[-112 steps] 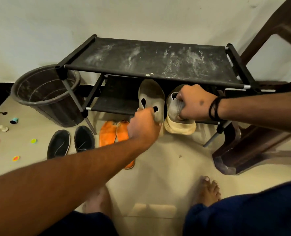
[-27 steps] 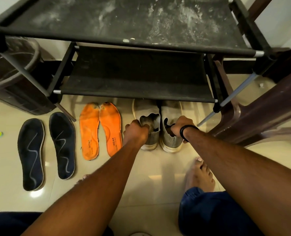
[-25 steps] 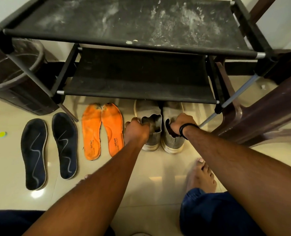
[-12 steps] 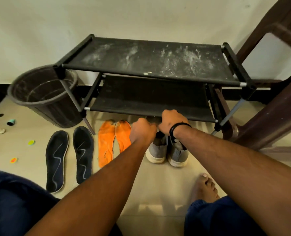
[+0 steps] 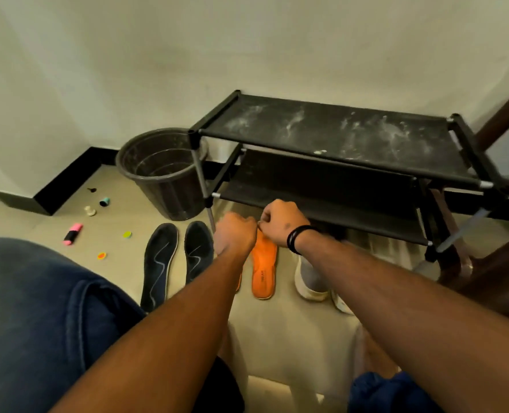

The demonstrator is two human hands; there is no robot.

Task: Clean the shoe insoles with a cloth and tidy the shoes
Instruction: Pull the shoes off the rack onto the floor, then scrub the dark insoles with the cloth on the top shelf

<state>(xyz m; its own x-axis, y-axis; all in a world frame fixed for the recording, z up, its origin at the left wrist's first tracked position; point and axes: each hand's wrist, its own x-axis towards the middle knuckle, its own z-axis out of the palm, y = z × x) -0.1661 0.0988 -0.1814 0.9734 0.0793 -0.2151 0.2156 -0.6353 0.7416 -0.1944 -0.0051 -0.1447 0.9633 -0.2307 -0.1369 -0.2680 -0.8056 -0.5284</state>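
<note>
Both hands, the left hand and right hand, hover curled over the orange insoles lying on the floor, whether pinching anything I cannot tell; light, floppy foam, best lifted by an end.

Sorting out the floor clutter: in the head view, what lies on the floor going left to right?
Pink highlighter → black insoles → orange insole → grey shoes.
</note>
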